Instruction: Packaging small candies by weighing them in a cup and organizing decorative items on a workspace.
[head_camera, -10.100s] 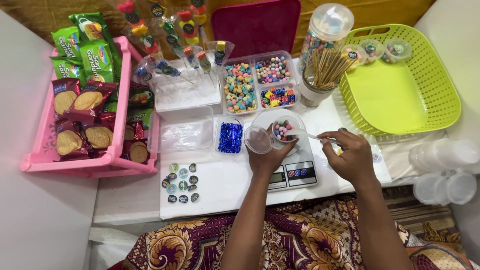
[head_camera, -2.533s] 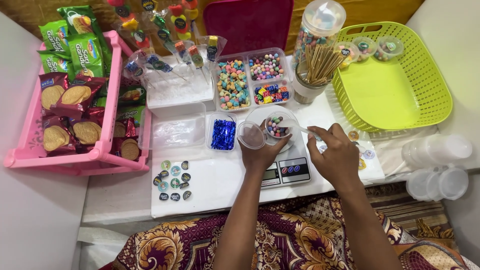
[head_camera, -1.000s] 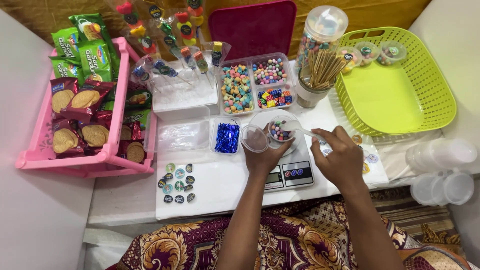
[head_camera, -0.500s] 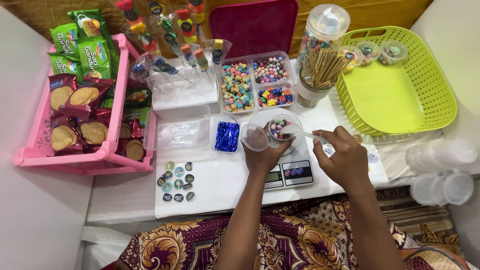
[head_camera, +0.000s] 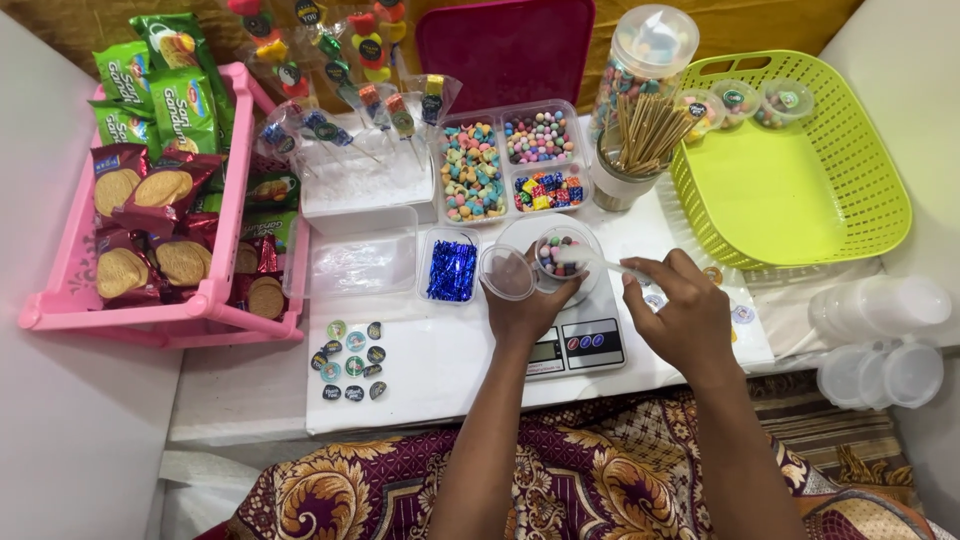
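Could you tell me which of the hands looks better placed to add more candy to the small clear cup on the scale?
Probably the right hand: it holds the white spoon, tip at the small clear plastic cup of coloured candies on the white digital scale. The left hand is busy steadying that cup and holding a clear round lid.

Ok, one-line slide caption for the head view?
Left hand steadies a small clear cup of candies on a digital scale while right hand spoons with a white plastic spoon.

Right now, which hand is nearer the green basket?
Right. The right hand holds a spoon just beside the green basket's near-left corner; the left hand grips the candy cup on the scale, farther left.
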